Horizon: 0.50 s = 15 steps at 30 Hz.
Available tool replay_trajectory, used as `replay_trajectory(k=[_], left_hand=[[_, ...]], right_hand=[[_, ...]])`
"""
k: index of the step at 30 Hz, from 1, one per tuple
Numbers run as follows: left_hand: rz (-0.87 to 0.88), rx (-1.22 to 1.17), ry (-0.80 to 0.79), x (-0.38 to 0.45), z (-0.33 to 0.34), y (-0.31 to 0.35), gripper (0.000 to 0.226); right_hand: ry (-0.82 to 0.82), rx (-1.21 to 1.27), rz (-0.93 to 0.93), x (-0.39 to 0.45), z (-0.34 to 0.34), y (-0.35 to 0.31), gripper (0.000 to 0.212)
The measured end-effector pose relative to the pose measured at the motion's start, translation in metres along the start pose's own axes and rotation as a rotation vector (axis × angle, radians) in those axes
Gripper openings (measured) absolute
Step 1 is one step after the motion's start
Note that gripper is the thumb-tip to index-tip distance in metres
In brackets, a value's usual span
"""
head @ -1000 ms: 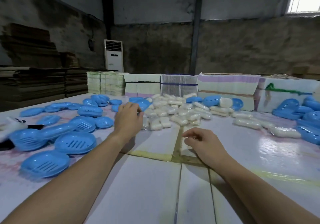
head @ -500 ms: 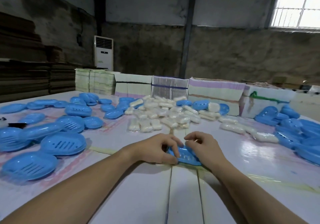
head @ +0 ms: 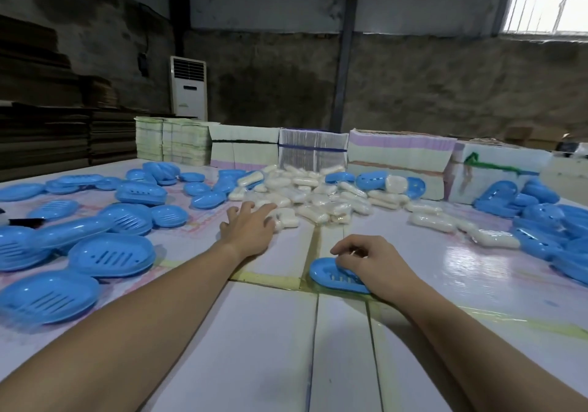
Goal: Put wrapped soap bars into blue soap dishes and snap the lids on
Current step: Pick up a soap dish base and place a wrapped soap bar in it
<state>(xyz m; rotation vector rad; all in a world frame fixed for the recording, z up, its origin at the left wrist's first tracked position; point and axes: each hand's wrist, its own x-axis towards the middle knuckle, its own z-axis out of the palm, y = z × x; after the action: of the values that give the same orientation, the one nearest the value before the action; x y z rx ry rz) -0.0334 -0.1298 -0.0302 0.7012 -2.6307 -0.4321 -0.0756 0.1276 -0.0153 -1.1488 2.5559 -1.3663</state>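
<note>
Blue soap dishes (head: 111,254) spread across left of table (head: 254,348), slotted faces up. Left hand (head: 249,225) extended, fingers straight and spread, tips at near edge of wrapped soap bars (head: 305,195) heap; holding nothing. Right hand (head: 369,260) curled over one blue dish (head: 331,276), gripping far rim. More dishes heaped far right.
</note>
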Motion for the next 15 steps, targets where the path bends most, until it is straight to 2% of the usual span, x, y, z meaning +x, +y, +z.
replay_trajectory(k=[4, 8, 15], left_hand=[[-0.061, 0.080, -0.067, 0.009, 0.002, 0.004, 0.048], [-0.065, 0.139, -0.027, 0.015, 0.004, 0.005, 0.054], [-0.011, 0.226, 0.029, 0.021, 0.009, 0.002, 0.046]], right_hand=[[-0.008, -0.015, 0.002, 0.002, 0.001, 0.000, 0.012], [-0.019, -0.008, 0.010, 0.004, 0.002, 0.002, 0.012], [-0.023, -0.027, 0.042, 0.005, 0.007, 0.004, 0.014]])
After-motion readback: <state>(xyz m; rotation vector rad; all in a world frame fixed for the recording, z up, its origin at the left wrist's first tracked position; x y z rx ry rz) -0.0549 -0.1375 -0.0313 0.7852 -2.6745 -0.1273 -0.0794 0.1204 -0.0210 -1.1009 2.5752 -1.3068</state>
